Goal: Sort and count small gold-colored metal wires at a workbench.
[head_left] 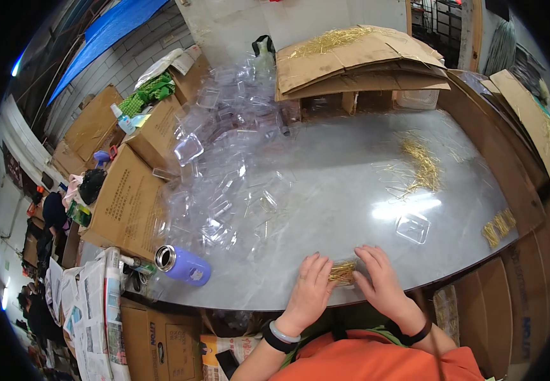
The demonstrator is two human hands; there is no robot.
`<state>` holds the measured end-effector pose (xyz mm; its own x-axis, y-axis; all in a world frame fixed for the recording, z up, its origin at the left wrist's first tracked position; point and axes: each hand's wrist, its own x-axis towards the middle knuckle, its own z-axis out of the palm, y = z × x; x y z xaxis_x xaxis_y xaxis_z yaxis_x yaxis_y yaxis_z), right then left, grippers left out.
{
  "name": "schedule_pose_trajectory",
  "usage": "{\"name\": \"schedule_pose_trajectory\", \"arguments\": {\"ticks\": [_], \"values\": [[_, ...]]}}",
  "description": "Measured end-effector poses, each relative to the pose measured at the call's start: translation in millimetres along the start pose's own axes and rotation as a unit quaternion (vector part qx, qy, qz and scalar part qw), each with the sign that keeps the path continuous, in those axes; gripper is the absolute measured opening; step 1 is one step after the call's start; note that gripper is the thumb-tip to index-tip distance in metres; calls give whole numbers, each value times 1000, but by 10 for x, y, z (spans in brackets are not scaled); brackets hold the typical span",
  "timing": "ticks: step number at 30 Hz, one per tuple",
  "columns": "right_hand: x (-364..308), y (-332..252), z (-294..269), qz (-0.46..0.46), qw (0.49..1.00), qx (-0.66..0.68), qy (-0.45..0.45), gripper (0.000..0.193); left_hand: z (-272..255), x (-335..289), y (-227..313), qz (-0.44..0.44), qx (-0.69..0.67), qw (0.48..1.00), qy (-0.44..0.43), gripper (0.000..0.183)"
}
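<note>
A small bundle of thin gold-coloured sticks (341, 272) lies at the near edge of the grey table, apparently in a clear plastic box. My left hand (312, 289) closes on its left end, fingers along the far side and thumb nearer me. At the right end my right hand (381, 279) holds it the same way, fingers stretched forward and thumb bent in. A clear plastic box (413, 228) rests on the table beyond my right hand. Farther back is a loose heap of gold sticks (422, 166). Small gold bundles (498, 227) lie by the right edge.
Many clear plastic boxes (224, 159) are piled across the table's left side. A purple bottle without a lid (189, 267) stands near the front left. Cardboard boxes (129, 203) line the left. Cardboard sheets (357, 57) cover the back, and a cardboard wall (497, 146) borders the right.
</note>
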<state>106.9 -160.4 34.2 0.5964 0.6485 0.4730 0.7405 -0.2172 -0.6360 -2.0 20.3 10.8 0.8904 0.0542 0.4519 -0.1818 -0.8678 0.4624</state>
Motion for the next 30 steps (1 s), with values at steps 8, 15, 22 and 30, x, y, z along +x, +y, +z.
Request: {"name": "schedule_pose_trajectory", "arguments": {"ticks": [8, 15, 22, 30], "values": [[-31, 243, 19, 40, 999, 11, 5, 34, 7, 22, 39, -3, -12, 1000, -21, 47], [94, 58, -4, 30, 999, 2, 21, 28, 8, 75, 58, 0, -7, 1000, -9, 47], [-40, 9, 71, 26, 998, -3, 51, 35, 25, 40, 51, 5, 6, 1000, -2, 48], [-152, 140, 92, 3, 999, 43, 6, 34, 42, 52, 87, -5, 31, 999, -31, 50]]}}
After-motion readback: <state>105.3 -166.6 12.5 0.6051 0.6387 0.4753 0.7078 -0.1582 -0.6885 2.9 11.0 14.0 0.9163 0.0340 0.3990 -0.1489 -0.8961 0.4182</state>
